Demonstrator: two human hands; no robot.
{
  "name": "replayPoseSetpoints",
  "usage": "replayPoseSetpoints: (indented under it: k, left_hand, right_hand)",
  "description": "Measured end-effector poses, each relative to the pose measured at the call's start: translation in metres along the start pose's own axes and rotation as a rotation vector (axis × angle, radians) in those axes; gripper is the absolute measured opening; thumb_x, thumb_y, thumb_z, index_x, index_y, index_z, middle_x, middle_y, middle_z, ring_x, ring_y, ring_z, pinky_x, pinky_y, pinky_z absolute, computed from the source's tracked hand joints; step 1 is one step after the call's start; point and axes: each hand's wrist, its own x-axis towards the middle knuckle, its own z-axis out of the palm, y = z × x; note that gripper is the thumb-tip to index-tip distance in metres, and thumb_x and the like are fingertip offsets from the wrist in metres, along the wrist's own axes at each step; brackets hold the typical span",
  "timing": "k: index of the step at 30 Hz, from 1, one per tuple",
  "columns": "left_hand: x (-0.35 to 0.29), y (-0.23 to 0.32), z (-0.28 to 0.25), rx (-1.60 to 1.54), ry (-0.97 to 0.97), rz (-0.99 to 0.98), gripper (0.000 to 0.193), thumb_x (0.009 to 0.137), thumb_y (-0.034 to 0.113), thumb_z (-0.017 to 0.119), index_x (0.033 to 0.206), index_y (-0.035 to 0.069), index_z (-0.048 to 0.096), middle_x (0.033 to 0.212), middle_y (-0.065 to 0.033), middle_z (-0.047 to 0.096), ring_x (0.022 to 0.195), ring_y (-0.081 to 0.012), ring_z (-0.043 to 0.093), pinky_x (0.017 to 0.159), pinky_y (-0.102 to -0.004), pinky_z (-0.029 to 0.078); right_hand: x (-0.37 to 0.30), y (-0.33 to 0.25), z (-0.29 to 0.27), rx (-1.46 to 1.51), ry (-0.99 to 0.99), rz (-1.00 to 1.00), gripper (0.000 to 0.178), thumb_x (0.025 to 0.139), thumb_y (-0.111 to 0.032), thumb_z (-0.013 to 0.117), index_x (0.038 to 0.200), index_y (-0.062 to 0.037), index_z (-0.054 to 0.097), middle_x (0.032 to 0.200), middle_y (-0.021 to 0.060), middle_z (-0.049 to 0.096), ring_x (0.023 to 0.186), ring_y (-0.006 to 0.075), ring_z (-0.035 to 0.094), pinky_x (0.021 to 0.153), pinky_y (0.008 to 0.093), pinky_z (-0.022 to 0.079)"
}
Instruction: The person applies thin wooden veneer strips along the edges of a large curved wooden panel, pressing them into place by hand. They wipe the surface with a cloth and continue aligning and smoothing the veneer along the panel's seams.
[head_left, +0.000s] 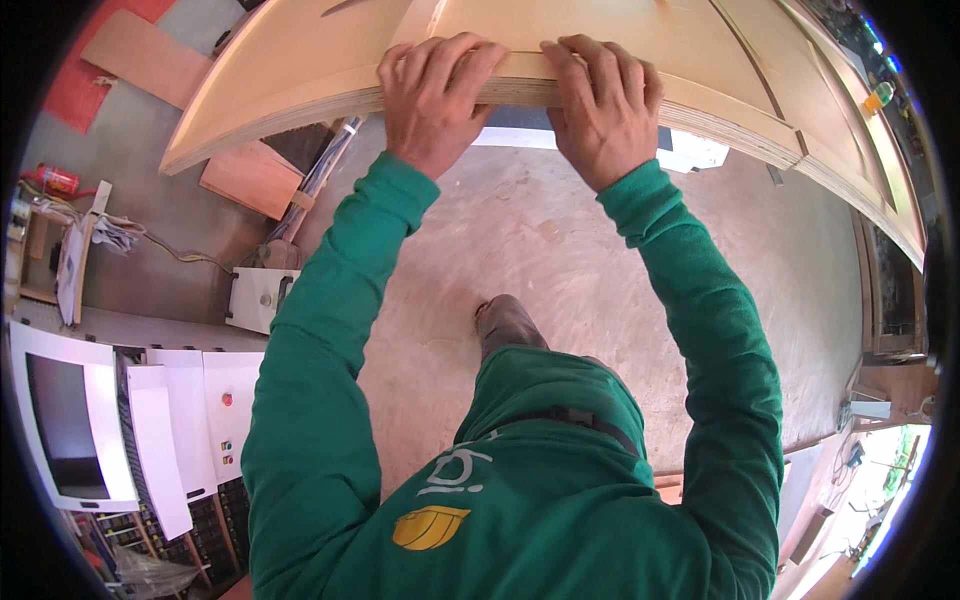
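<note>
Concrete floor [790, 300] spreads beneath me, with a white control cabinet [185, 395] to my left, well apart from the near left corner of the pale plywood panel [300, 70]. My left hand [432, 108] and right hand [608, 112] grip that panel's near edge around its middle, fingers over, thumbs below; floor stretches from there back to my leg [510, 325].

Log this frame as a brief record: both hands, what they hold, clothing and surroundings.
Left hand: fingers over near edge, thumb below
Right hand: same edge, same grip
Held: plywood-edged panel
Clothing: green sleeves
Left side: white control cabinet, red button; dark screen
Upper right: small orange bottle
Below: concrete floor
</note>
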Motion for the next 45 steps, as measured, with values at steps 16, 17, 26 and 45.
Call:
replayPoseSetpoints:
  k: [16, 17, 26, 45]
  left_hand:
    - [-0.003, -0.013, 0.015, 0.032, 0.075, 0.064, 0.069, 0.068, 0.014, 0.096, 0.133, 0.028, 0.079, 0.132, 0.0104, 0.071, 0.124, -0.018, 0.064, 0.115, -0.0509, 0.037]
    - [-0.005, -0.013, 0.017, 0.025, 0.084, 0.07, 0.069, 0.068, 0.014, 0.096, 0.134, 0.028, 0.079, 0.132, 0.0105, 0.072, 0.123, -0.0177, 0.064, 0.115, -0.0511, 0.037]
    - [-0.006, -0.018, 0.023, 0.032, 0.137, 0.068, 0.067, 0.066, 0.018, 0.098, 0.13, 0.028, 0.08, 0.127, 0.0115, 0.073, 0.117, -0.0165, 0.066, 0.108, -0.0501, 0.039]
    - [-0.021, -0.027, -0.025, -0.265, -0.015, -0.015, 0.082, 0.08, 0.03, 0.098, 0.157, 0.025, 0.071, 0.152, -0.0073, 0.066, 0.139, -0.0255, 0.06, 0.125, -0.0583, 0.036]
  right_hand:
    - [-0.006, -0.003, 0.016, -0.119, 0.018, -0.006, 0.067, 0.076, -0.016, 0.09, 0.141, -0.0296, 0.075, 0.139, -0.0091, 0.068, 0.126, 0.0196, 0.066, 0.112, 0.0481, 0.043]
    - [-0.008, -0.001, 0.018, -0.117, 0.031, -0.017, 0.068, 0.076, -0.015, 0.091, 0.141, -0.0296, 0.074, 0.139, -0.0092, 0.069, 0.126, 0.0195, 0.066, 0.111, 0.0479, 0.043]
    - [-0.007, -0.006, 0.021, -0.139, 0.031, -0.001, 0.069, 0.075, -0.017, 0.091, 0.142, -0.0292, 0.075, 0.138, -0.01, 0.069, 0.122, 0.0183, 0.066, 0.109, 0.047, 0.043]
    - [0.002, -0.013, 0.014, -0.162, 0.021, 0.023, 0.056, 0.083, -0.016, 0.083, 0.137, -0.0285, 0.081, 0.132, -0.0095, 0.075, 0.115, 0.0145, 0.069, 0.107, 0.0386, 0.041]
